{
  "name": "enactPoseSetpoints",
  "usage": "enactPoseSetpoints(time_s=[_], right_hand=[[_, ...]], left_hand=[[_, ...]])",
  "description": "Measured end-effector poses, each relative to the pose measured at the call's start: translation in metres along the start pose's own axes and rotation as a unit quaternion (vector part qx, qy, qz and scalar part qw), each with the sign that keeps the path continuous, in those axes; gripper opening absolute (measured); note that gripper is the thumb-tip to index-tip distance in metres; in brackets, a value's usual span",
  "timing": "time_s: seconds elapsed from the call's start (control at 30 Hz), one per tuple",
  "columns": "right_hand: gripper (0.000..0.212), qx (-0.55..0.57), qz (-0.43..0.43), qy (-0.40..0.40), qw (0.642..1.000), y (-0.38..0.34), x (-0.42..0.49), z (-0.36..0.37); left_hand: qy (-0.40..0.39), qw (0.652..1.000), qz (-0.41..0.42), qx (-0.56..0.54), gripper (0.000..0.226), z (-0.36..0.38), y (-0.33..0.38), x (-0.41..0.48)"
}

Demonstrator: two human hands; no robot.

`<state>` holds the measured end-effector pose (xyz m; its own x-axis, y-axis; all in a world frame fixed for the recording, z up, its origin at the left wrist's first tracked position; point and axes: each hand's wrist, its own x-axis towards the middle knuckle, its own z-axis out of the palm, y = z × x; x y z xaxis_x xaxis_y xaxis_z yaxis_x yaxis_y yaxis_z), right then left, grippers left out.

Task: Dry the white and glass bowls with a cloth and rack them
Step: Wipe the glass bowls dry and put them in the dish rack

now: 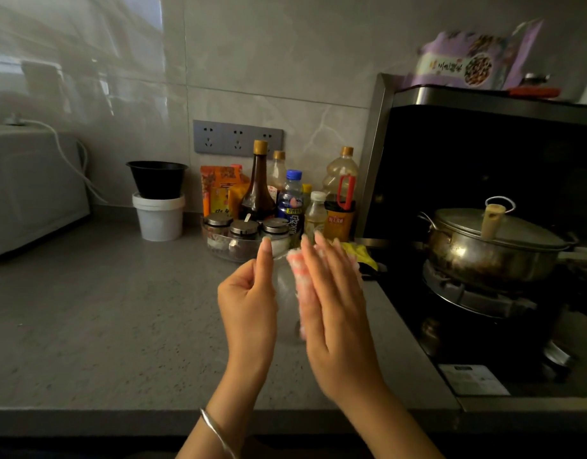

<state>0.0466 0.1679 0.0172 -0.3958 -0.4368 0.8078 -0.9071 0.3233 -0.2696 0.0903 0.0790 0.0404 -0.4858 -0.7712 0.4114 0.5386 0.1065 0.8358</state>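
Observation:
Above the grey counter, my left hand and my right hand face each other. Between them is a faint, see-through glass bowl, turned on edge and hard to make out. My left hand holds its left side with curled fingers, the index finger pointing up. A pink and white cloth lies against the bowl's right side. My right hand presses on the cloth with straight fingers. No white bowl and no rack are in view.
Behind the hands stand a glass tray of spice jars and several sauce bottles. A black bowl sits on a white tub, with a white appliance at left. On the stove at right is a lidded steel pot, with a yellow cloth nearby.

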Motion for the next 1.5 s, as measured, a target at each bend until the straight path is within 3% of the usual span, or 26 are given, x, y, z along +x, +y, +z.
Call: enactPoseSetpoints(time_s=[0.07,0.13,0.23,0.33,0.4,0.5,0.6,0.77,0.87,0.93,1.0,1.1,1.23,1.33,1.43,1.5], right_hand=[[0.048,0.044,0.016,0.000,0.999,0.003,0.012,-0.004],[0.045,0.178,0.085,-0.005,0.980,0.009,0.021,-0.008],[0.040,0.379,0.210,0.025,0.901,0.016,0.027,-0.012],[0.041,0.438,0.310,0.053,0.842,0.018,0.028,-0.019],[0.047,0.458,0.368,0.028,0.809,0.019,0.028,-0.023],[0.055,0.421,0.353,0.006,0.836,0.023,0.029,-0.031],[0.055,0.383,0.279,-0.007,0.880,0.028,0.037,-0.039],[0.056,0.356,0.182,-0.038,0.916,0.028,0.047,-0.041],[0.056,0.340,0.160,-0.005,0.927,0.022,0.044,-0.038],[0.043,0.309,0.128,0.001,0.943,0.017,0.036,-0.036],[0.032,0.252,0.103,-0.010,0.962,0.011,0.021,-0.030],[0.045,0.094,0.035,-0.038,0.994,-0.003,-0.003,-0.014],[0.051,-0.032,0.000,-0.014,0.999,-0.012,0.001,-0.004],[0.051,0.057,0.074,-0.013,0.996,0.000,0.024,-0.010],[0.040,0.254,0.164,-0.032,0.953,0.006,0.023,-0.009],[0.044,0.256,0.146,-0.034,0.955,-0.003,0.007,-0.005]], left_hand=[[-0.012,1.000,0.010,0.001,0.067,0.002,0.002,-0.002],[-0.009,1.000,0.002,-0.007,0.068,0.002,0.005,-0.003],[-0.001,0.999,-0.027,-0.039,0.062,0.001,0.007,-0.007],[0.023,0.995,-0.060,-0.071,0.055,-0.004,0.004,-0.008],[0.006,0.993,-0.079,-0.091,0.060,-0.006,0.001,-0.007],[-0.082,0.993,-0.081,-0.037,0.074,-0.014,-0.002,-0.003],[-0.188,0.981,-0.030,0.048,0.059,-0.022,0.004,0.004],[-0.248,0.966,0.024,0.073,0.044,-0.012,0.016,0.008],[-0.195,0.979,0.036,0.051,0.054,-0.007,0.012,0.004],[-0.155,0.987,0.022,0.026,0.067,-0.008,0.008,0.002],[-0.111,0.994,0.006,0.015,0.064,-0.009,0.005,0.000],[-0.057,0.998,0.003,-0.001,0.051,-0.010,0.001,0.000],[-0.064,0.998,0.017,-0.010,0.063,-0.007,-0.007,-0.006],[-0.040,0.999,0.028,-0.012,0.065,-0.006,-0.006,-0.009],[-0.003,0.999,0.022,-0.039,0.063,-0.007,-0.002,-0.006],[0.012,0.998,0.021,-0.050,0.057,-0.009,-0.003,-0.003]])
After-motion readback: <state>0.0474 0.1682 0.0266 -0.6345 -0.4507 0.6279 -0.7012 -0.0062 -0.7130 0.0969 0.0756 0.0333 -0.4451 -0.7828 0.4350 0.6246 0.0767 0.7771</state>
